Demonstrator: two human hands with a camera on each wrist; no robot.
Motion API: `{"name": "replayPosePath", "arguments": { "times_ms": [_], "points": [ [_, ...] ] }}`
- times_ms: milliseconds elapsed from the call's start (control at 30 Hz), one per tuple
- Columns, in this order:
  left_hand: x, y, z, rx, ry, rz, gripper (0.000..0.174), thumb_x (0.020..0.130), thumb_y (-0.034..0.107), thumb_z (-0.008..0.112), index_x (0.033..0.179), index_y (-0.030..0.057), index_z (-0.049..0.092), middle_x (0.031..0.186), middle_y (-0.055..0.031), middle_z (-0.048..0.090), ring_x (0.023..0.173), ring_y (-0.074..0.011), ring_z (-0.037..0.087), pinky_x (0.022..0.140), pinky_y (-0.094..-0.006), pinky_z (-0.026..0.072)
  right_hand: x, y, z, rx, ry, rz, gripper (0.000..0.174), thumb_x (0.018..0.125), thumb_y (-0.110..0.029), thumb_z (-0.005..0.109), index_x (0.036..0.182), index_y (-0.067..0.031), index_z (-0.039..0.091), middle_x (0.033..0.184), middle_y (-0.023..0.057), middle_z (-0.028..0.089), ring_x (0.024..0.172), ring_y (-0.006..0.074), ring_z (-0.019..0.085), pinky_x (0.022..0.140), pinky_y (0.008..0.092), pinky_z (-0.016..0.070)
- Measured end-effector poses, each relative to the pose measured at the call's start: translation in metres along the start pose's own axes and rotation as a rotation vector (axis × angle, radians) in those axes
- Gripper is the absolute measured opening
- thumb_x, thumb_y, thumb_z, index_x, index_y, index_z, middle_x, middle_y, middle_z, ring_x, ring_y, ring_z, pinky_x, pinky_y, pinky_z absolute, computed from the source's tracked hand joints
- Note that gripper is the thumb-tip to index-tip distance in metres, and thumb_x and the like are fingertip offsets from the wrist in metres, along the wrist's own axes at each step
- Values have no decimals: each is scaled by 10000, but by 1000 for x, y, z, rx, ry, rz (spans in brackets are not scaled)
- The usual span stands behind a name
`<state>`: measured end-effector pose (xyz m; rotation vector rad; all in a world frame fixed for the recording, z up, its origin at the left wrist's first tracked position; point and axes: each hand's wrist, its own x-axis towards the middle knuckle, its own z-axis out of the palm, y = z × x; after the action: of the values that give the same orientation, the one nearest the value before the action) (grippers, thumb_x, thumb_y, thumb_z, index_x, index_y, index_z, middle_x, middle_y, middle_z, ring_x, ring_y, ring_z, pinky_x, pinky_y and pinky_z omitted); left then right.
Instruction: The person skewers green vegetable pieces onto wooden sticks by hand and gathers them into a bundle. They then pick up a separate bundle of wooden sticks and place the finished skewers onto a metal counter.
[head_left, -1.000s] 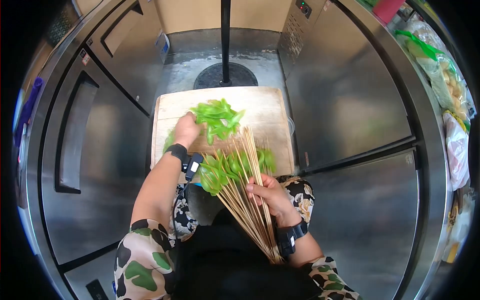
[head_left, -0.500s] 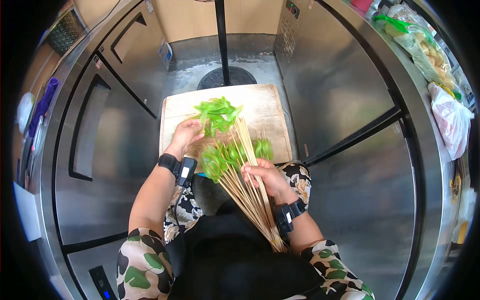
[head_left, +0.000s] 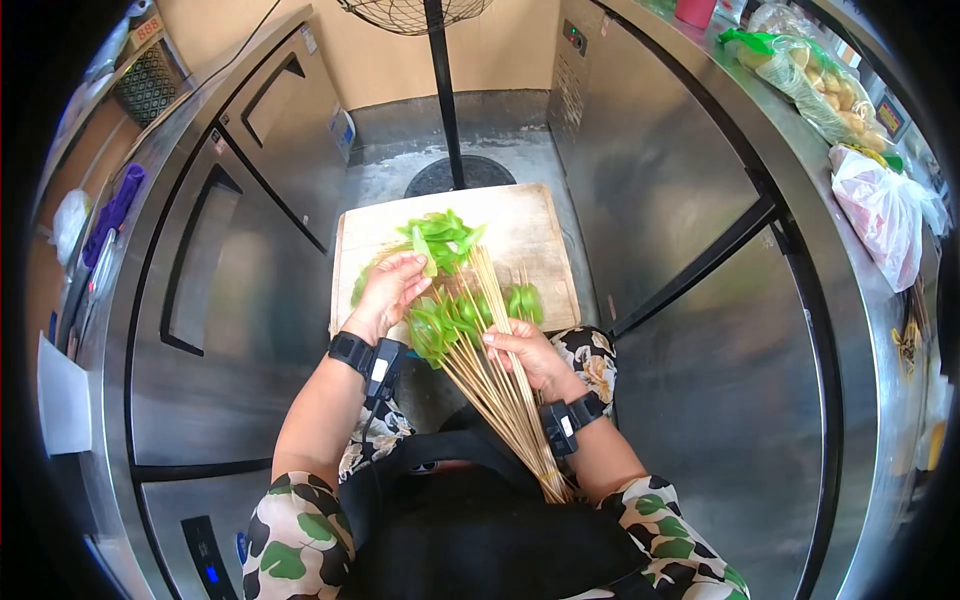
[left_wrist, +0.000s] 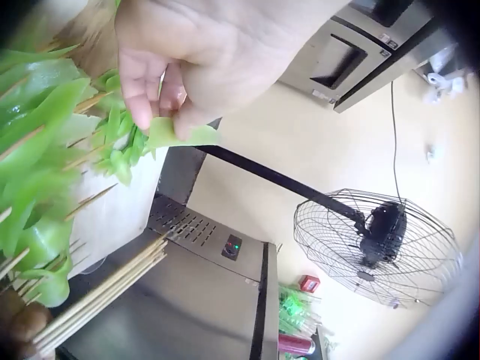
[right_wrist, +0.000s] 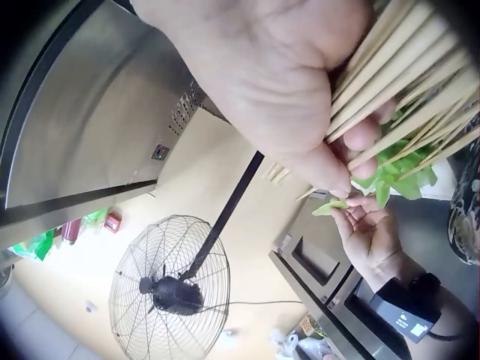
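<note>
My left hand (head_left: 385,290) pinches a thin flat green vegetable slice (left_wrist: 176,133) between thumb and fingertips, over the wooden board (head_left: 515,212). Just beyond it on the board lies a loose pile of similar green slices (head_left: 455,233). With my right hand (head_left: 540,358) I grip a bundle of bamboo skewers (head_left: 497,300), their bare tips pointing up and away. Beside these, skewers loaded with folded green slices (head_left: 430,330) fan out at the board's near edge. Their long bare ends run down over the lap. In the right wrist view, the palm hides part of the bundle.
Stainless steel cabinets (head_left: 690,200) flank the board on both sides. Behind it stands a fan on a black pole (head_left: 445,110) with a round base. Bagged goods (head_left: 810,85) and a white plastic bag (head_left: 880,215) sit on the right counter.
My left hand has come away from the loose pile with one slice and moved toward the skewer tips. The right hand keeps its grip on the skewers. The head view has shifted.
</note>
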<state>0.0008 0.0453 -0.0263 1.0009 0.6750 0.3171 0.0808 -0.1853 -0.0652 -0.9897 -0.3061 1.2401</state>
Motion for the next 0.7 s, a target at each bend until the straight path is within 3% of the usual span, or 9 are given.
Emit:
{"name": "replayPosePath", "arguments": {
  "times_ms": [533, 700],
  "points": [
    [-8, -6, 31, 44, -69, -17, 49, 842, 79, 585, 881, 62, 560, 846, -1, 563, 760, -88, 547, 697, -217, 516, -6, 8, -6, -13, -69, 2, 94, 802, -109, 637, 850, -54, 578, 656, 21, 590, 451, 29, 455, 411, 153, 348],
    [-8, -10, 26, 44, -34, -31, 135, 827, 58, 598, 939, 71, 523, 859, -16, 570, 763, -99, 558, 687, -228, 523, -10, 2, 0, -46, -42, 4, 92, 802, -108, 637, 837, -58, 569, 644, 18, 578, 439, 28, 438, 403, 162, 346]
  ]
}}
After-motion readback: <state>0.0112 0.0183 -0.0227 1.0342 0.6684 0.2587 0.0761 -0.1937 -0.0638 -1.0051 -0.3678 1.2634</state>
